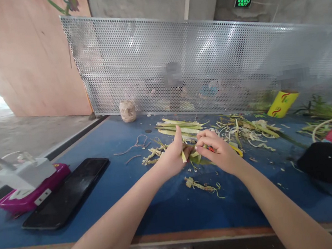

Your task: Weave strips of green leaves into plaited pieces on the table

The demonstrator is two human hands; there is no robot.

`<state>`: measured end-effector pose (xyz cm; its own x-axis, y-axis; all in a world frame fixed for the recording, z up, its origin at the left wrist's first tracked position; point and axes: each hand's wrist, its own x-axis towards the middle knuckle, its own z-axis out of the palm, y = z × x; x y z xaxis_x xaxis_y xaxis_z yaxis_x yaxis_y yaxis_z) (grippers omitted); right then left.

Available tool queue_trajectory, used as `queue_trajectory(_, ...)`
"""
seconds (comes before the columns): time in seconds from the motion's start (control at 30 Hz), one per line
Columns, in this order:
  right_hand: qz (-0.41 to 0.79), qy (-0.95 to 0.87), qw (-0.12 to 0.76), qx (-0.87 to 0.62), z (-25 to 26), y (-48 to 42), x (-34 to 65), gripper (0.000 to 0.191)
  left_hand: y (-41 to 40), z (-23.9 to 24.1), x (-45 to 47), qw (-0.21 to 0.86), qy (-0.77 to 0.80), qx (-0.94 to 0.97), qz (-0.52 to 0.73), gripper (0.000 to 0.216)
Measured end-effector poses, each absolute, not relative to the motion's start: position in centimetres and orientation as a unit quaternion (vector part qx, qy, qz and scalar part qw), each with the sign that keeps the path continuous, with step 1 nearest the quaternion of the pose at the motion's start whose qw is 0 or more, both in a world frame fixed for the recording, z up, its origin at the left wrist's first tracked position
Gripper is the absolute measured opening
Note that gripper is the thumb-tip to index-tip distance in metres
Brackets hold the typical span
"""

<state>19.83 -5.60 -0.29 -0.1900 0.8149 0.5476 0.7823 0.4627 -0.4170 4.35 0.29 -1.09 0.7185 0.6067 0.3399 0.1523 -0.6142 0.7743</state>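
My left hand (172, 156) is closed around pale green leaf strips (202, 161), its thumb pointing up. From the right, the bent fingertips of my right hand (219, 150) pinch the same strips, close to the left fingers. The exact grip is partly hidden behind the fingers. A yellow object (237, 150) with a bit of red shows behind my right hand; its kind is unclear. Below the hands lies a small knotted plant-fibre piece (204, 186) with loose ends. More braided pieces (152, 155) rest left of my left hand, and flat leaf strips (181, 125) lie beyond it.
A phone (67, 192) and a purple power strip (36, 190) with a white plug occupy the left. At the back stand a wrapped jar (127, 111) and a perforated metal screen (144, 57). Leaf scraps (255, 126), a yellow container (282, 104) and a black object (330, 161) are right.
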Motion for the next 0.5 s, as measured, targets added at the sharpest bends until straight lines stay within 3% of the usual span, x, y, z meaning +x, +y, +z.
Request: queue_trajectory(0.5,0.033,-0.781,0.332,-0.528,-0.56,-5.52,19.88,0.017,0.95,-1.68,4.23,0.295,0.221,0.882,0.293,0.072)
